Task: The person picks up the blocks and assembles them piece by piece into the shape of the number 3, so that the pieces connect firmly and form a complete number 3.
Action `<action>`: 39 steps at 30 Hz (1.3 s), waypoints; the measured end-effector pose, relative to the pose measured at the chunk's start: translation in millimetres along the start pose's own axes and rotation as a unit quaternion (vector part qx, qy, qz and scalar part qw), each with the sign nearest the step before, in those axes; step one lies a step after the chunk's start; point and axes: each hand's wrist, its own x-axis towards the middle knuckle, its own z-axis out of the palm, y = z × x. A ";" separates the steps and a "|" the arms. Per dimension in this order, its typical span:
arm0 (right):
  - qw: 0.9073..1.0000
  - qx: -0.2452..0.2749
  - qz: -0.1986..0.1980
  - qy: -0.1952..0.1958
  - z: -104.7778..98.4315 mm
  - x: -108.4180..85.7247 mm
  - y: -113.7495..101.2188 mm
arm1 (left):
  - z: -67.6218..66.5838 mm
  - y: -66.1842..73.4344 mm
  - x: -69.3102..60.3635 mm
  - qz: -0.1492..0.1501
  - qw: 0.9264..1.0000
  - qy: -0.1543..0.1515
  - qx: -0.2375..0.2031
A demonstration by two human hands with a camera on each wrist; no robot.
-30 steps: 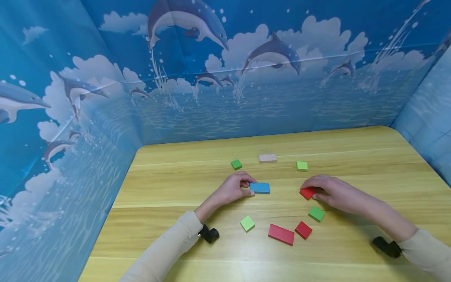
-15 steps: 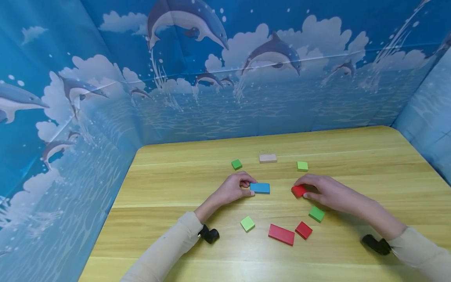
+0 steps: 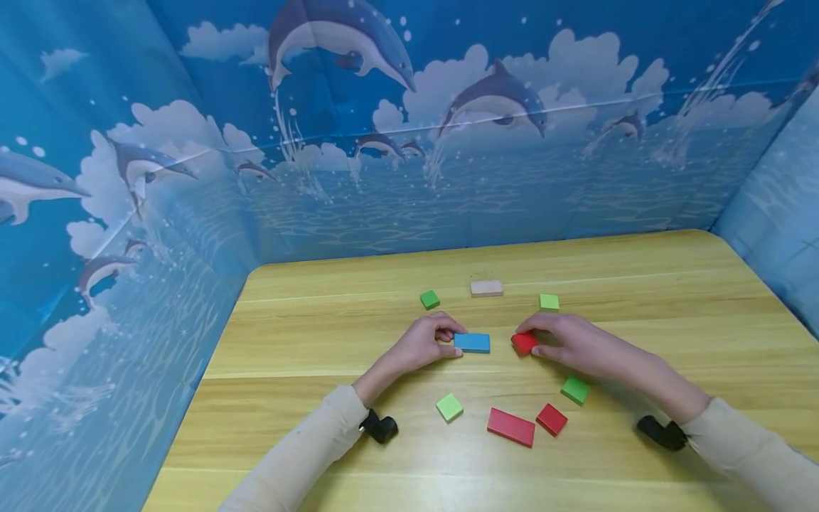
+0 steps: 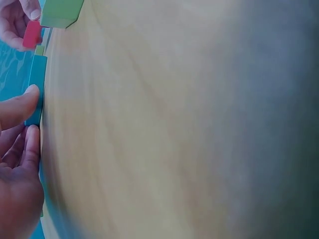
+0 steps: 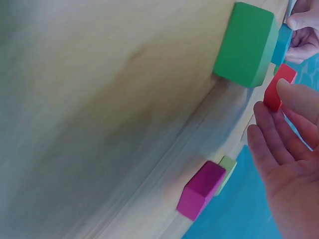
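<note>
My left hand [image 3: 422, 344] pinches the left end of a blue rectangular block [image 3: 472, 343] lying flat on the wooden table. Thumb and fingers on that block [image 4: 36, 89] also show in the left wrist view. To its right, my right hand [image 3: 579, 343] holds a small red block [image 3: 525, 344] between thumb and fingers, a short gap away from the blue one. In the right wrist view the red block [image 5: 279, 87] looks tilted; whether it touches the table I cannot tell.
Nearer me lie a light green block [image 3: 450, 407], a long red block [image 3: 510, 427], another small red block [image 3: 552, 419] and a green block [image 3: 575, 390]. Farther back are a green block [image 3: 429, 299], a pale wooden block [image 3: 486, 288] and a light green block [image 3: 549, 302]. A magenta block [image 5: 202, 189] appears only by the right wrist.
My right hand has moved left with the small red block, closing much of the gap to the blue block. The left hand has stayed in place on the blue block.
</note>
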 end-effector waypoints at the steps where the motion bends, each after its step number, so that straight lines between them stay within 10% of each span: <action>1: 1.000 0.002 -0.002 0.002 0.3 1.0 -1.1 | 0.1 -0.2 -0.1 0.000 1.000 -0.001 0.001; 39: 0.999 0.018 0.032 -0.017 20.5 33.1 -17.1 | -1.3 3.0 0.8 -0.014 1.000 -0.004 -0.006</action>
